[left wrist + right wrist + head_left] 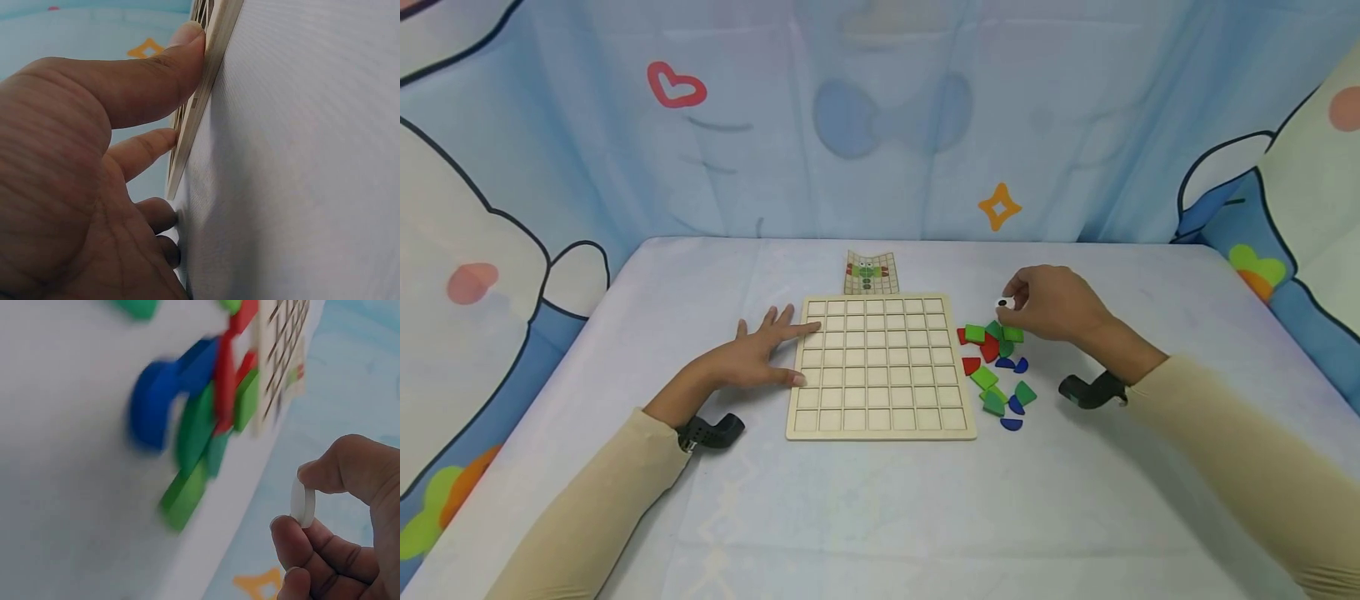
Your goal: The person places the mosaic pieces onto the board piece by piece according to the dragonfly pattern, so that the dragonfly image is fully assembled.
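Observation:
A wooden grid board (883, 423) with rows of square recesses lies on the white table. My left hand (760, 354) is spread at its left edge, with the thumb and index finger touching the rim, as the left wrist view also shows. Up and to the right of the board, my right hand (1052, 302) pinches a small white disc (303, 503) between thumb and fingertips, above the table. In the head view this eye piece (1004, 303) shows a black dot. Below that hand lie loose coloured pieces, among them a red piece (990, 347) and a green square (974, 333).
Behind the board stands a small pattern card (870, 273) showing a green and red figure on a grid. Blue half-round pieces (1011, 424) and green pieces (1026, 392) lie along the board's right side. A printed blue curtain (887, 167) hangs behind the table.

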A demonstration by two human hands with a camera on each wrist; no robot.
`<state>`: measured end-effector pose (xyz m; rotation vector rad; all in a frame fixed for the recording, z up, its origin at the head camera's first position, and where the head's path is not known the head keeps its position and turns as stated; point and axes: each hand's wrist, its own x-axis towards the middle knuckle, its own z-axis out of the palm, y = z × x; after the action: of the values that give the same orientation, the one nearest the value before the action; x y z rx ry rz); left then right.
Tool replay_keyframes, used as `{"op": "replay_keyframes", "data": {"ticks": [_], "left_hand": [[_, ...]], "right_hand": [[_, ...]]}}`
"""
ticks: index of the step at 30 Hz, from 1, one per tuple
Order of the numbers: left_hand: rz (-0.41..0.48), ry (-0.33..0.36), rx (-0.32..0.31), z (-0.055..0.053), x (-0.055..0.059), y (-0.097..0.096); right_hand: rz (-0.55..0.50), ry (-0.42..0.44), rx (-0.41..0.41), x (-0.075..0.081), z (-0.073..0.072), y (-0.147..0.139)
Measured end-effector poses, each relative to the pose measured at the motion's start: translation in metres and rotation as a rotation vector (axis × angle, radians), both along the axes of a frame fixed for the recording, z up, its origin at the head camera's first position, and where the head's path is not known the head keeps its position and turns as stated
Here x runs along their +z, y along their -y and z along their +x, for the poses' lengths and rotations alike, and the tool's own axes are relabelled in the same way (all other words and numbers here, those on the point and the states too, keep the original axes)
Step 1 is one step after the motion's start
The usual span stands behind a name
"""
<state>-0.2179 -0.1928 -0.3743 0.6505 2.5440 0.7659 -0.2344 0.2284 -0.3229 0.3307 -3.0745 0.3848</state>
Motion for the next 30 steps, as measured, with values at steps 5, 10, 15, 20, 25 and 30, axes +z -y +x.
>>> {"op": "replay_keyframes", "data": {"ticks": [5, 10, 15, 20, 25, 30], "left_hand": [[0.001, -0.004, -0.003, 0.001, 0.001, 0.001], [0.0, 0.0, -0.004, 0.001, 0.002, 0.0], [-0.005, 0.002, -0.01, 0.001, 0.004, -0.001], [-0.019, -0.002, -0.008, 0.001, 0.004, -0.001], [-0.023, -0.001, -0.012, 0.001, 0.005, -0.001], [-0.039, -0.004, -0.015, -0.001, 0.005, -0.002]], "right_hand": [[-0.044, -0.006, 0.094, 0.008, 0.005, 0.025], [-0.11, 0.029, 0.162, 0.009, 0.003, 0.052], [-0.17, 0.069, 0.204, 0.001, -0.004, 0.077], [-0.197, 0.125, 0.214, -0.008, -0.013, 0.101], [-0.177, 0.134, 0.249, -0.016, -0.017, 0.119], [-0.136, 0.139, 0.282, -0.023, -0.022, 0.129]]}}
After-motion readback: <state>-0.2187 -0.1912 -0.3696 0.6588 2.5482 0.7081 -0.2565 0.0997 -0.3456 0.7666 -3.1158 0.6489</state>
